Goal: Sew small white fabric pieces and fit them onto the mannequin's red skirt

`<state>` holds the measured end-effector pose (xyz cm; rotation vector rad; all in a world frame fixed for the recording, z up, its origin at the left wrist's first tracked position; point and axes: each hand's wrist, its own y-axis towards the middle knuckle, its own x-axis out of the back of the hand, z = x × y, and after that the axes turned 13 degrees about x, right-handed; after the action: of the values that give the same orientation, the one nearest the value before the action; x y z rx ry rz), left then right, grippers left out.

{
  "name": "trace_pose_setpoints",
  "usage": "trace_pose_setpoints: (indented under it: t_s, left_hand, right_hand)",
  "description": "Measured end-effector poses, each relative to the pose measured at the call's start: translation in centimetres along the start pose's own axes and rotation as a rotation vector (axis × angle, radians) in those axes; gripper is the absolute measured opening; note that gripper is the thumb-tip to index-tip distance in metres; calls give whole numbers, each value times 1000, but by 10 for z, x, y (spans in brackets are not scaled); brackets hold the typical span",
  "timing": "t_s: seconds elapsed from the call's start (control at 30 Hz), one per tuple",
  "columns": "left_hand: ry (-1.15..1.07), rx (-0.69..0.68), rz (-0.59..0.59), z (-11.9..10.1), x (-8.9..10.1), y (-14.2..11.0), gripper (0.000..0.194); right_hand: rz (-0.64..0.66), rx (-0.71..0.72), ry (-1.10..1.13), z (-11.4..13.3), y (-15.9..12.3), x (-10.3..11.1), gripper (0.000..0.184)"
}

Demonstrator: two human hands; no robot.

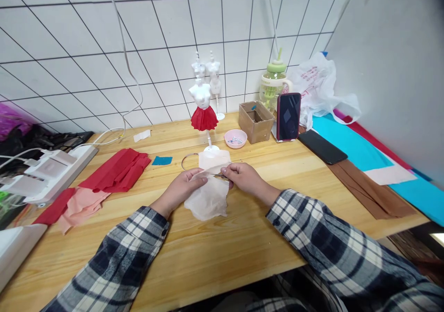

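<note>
Red print on white bag (314,73), illegible from here. Cloth (208,198): pale, thin, creased, uneven-edged. Left hand (182,187) pinches it; right hand (245,177) grips small metal tool (220,176) against it.

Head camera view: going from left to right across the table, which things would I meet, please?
White power strip, folded red fabric, left hand, pale fabric, right hand, propped phone, flat black device.

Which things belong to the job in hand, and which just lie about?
Apparently involved:
thin pale sheet, in the left hand
small metal tool, in the right hand
red-skirted dress form, perhaps

Probably idle:
flat-lying phone
green-lidded bottle
plastic bag
</note>
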<state>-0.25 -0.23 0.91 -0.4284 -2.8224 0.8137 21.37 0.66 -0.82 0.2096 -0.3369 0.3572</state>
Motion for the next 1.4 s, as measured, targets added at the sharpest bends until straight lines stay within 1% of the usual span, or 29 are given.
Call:
trace_pose_setpoints:
  t_s: [0.1,0.27,0.4,0.5,0.6,0.67,0.77,0.87,0.93,1.07,1.17,1.27,1.4]
  left_hand:
    - [-10,-9,5,-1,1,0,50]
    - [-70,51,-16,0,3,3,59]
    - [-20,75,-39,2,5,5,58]
    - [-24,43,-61,6,7,8,59]
    - [-71,-12,-17,9,8,11,58]
    - [-80,-42,6,9,7,11,61]
    - [-10,-65,-3,8,5,8,69]
    - [76,-84,-26,6,4,5,70]
    - [91,-91,-25,5,4,3,70]
    - [107,-117,7,4,3,1,68]
    - [122,-99,12,4,3,1,63]
    - [111,-101,1,5,4,2,63]
    - [111,-93,-22,7,4,3,64]
  right_hand:
    - [28,-5,-32,1,0,2,43]
    - [63,3,-79,5,-2,2,42]
    - [82,8,-80,5,-2,2,43]
    - [43,10,-116,5,-2,4,47]
    - [-14,33,-112,4,-1,6,46]
    - [1,41,-89,3,0,6,44]
    - [34,31,-68,1,-1,5,37]
    - [11,16,-70,1,-1,4,33]
    - [6,19,-89,1,-2,4,34]
    - [38,33,-116,1,-1,5,38]
    - [37,38,-125,1,-1,5,40]
    - [33,22,-117,1,-1,5,41]
    - [83,-19,-103,4,-2,4,43]
